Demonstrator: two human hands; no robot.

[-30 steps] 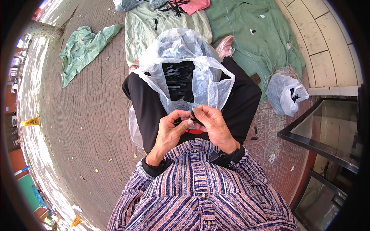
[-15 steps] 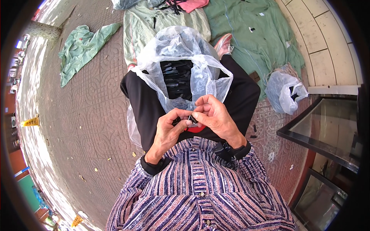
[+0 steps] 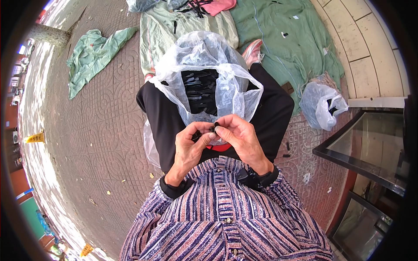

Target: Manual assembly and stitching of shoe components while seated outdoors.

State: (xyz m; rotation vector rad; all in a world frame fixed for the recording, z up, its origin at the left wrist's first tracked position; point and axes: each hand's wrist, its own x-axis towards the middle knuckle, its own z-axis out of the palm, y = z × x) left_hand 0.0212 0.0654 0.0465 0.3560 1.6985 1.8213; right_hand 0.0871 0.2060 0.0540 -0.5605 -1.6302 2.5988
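Both my hands meet in front of my chest, just on the near side of a white translucent plastic bag [image 3: 230, 87]. Between my left hand [image 3: 190, 143] and my right hand [image 3: 242, 137] is a small black piece [image 3: 216, 126], pinched by the thumbs and fingers of both. Its exact kind is too small to make out. More black shows in the curl of my left fingers, mostly hidden. Inside the bag's opening lie many black strip-like pieces [image 3: 200, 93]. Something red shows under my hands.
A pale green sheet [image 3: 187, 26] and a darker green sheet [image 3: 283, 48] spread ahead. Another plastic bag [image 3: 320, 106] sits at the right, near a black-framed glass panel [image 3: 365, 143]. A crumpled green cloth [image 3: 93, 56] lies on the paving at the left.
My right hand has lowered slightly, and its raised fingers have folded in around the small black piece. My left hand stays nearly where it was, still pinching.
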